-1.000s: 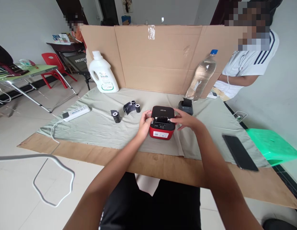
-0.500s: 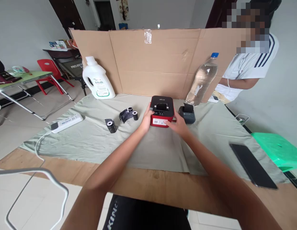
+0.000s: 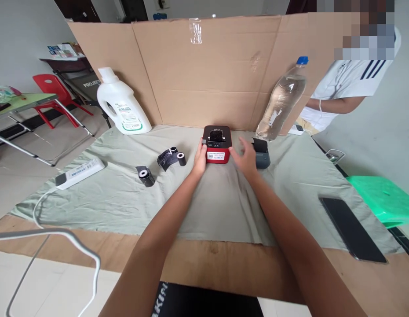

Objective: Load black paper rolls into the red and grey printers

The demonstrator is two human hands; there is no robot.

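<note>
A small red and black printer (image 3: 217,154) sits on the grey cloth near the middle, its black top with a slot facing up and a white label on its red front. My left hand (image 3: 200,159) lies along its left side, thumb at the front corner and fingers on the far side partly hidden. Just right of the printer, my right hand (image 3: 246,158) is open with fingers spread. Its thumb tip is close to the front right corner; whether it touches I cannot tell. Behind that hand stands a dark grey mini printer (image 3: 263,159) with a black strip sticking out.
Black rolls (image 3: 145,176) lie left of my left hand, with more unrolled black film (image 3: 166,159) beside them. A white power strip (image 3: 81,174), detergent bottle (image 3: 123,105), water bottle (image 3: 283,101) and phone (image 3: 352,229) surround the area. Cardboard (image 3: 204,66) stands behind; a person in white (image 3: 343,83) is beyond.
My right hand has come off the red and black printer's right side and its fingers have spread. The left hand stays at the printer. The camera view has shifted slightly.
</note>
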